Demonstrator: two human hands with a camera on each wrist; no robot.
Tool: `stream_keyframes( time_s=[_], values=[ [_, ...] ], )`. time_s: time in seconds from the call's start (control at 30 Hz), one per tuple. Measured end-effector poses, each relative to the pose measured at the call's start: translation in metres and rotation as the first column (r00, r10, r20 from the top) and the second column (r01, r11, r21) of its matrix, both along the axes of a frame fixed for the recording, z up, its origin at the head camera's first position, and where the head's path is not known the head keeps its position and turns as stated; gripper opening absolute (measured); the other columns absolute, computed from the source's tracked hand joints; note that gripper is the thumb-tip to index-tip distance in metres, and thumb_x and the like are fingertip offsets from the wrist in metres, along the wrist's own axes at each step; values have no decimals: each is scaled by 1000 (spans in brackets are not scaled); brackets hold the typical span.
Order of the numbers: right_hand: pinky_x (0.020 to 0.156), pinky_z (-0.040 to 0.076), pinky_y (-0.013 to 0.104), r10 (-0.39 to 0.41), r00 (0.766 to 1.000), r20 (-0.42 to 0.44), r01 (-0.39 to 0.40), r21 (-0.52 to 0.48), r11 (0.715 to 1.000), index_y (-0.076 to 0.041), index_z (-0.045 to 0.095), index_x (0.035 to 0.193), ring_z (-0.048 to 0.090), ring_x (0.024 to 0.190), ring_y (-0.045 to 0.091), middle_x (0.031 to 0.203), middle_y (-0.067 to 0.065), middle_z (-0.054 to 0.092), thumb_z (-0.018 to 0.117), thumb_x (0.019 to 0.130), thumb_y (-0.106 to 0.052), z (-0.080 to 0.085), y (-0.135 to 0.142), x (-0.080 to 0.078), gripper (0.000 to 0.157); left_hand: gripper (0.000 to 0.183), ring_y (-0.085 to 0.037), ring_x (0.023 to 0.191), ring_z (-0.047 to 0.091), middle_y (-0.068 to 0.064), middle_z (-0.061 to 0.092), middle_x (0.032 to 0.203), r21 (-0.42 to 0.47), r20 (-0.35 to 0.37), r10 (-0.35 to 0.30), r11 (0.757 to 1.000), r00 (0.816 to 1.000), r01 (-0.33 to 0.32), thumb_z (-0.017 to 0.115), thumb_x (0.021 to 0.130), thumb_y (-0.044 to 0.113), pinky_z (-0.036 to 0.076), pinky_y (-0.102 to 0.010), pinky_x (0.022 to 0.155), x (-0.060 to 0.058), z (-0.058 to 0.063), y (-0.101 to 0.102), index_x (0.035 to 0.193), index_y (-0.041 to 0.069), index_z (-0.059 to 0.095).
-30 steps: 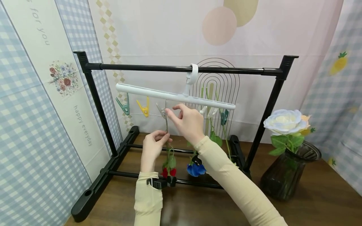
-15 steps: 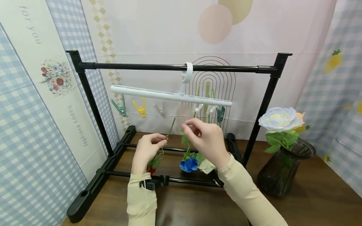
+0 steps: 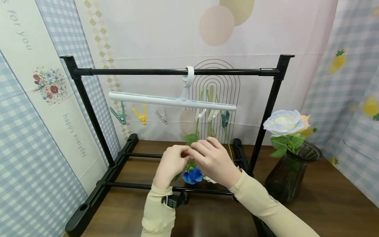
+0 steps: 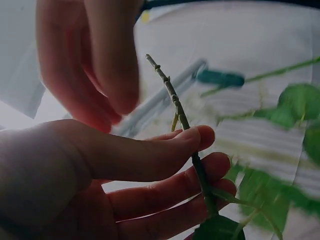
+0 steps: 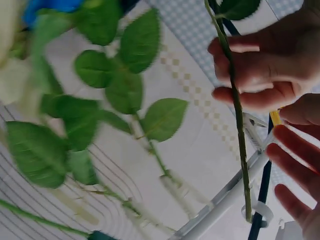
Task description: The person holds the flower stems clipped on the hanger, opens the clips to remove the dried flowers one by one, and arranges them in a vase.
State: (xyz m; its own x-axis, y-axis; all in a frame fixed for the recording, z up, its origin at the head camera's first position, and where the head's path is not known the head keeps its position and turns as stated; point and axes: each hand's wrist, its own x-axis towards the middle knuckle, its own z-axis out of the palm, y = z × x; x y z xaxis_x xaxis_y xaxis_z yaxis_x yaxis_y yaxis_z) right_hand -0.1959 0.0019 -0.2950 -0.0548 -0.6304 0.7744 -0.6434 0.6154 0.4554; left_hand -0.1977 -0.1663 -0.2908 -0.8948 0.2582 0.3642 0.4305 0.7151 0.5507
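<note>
Nearest, the left hand (image 3: 170, 164) pinches a thin green artificial flower stem (image 4: 186, 131), off its peg, while the right hand (image 3: 214, 159), fingers relaxed, reaches for it. Farther, at twelve o'clock, the white plastic peg hanger (image 3: 165, 100) holds three stems; three pegs are bare.

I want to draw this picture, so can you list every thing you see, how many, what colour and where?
Rack: one, black, on the table.
Clip hanger: one, white, hooked on the rack's top bar.
Empty clips: three, green, yellow and grey, left half of hanger.
Clipped flower stems: three, green, hanging head-down under right half.
Blue flower: one, behind the hands.
Loose stem: one, green, pinched in left hand.
Vase: one, dark glass, right, holding a pale blue rose.
Table: one, brown.
Left hand: holds stem.
Right hand: beside it, fingers relaxed.
</note>
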Motion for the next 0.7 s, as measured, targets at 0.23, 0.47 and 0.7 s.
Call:
stream_keyframes(
  time_s=[0.23, 0.47, 0.7],
  values=[
    [87, 47, 36, -67, 987, 144, 73, -32, 997, -10, 71, 98, 61, 88, 21, 95, 6, 68, 79, 75, -4, -20, 25, 7, 25, 7, -11, 58, 51, 0, 68, 72, -68, -17, -74, 995, 997, 73, 69, 89, 14, 43, -25, 58, 2, -5, 20, 88, 14, 76],
    [84, 48, 37, -69, 980, 187, 89, -101, 991, -11, 72, 91, 63, 82, 21, 88, 4, 69, 78, 74, -1, -32, 30, 9, 20, 11, -12, 59, 51, -2, 72, 79, -91, -11, -67, 994, 998, 65, 69, 89, 13, 44, -23, 58, 7, -3, 25, 93, 13, 78],
    [79, 48, 36, -136, 975, 173, 160, -132, 978, -10, 71, 88, 64, 77, 19, 85, 3, 70, 77, 73, -1, -46, 36, 11, 19, 15, -14, 60, 51, -1, 74, 83, -160, -29, -68, 985, 997, 63, 65, 89, 7, 47, -30, 66, 9, -6, 38, 92, 14, 79]
  ],
)
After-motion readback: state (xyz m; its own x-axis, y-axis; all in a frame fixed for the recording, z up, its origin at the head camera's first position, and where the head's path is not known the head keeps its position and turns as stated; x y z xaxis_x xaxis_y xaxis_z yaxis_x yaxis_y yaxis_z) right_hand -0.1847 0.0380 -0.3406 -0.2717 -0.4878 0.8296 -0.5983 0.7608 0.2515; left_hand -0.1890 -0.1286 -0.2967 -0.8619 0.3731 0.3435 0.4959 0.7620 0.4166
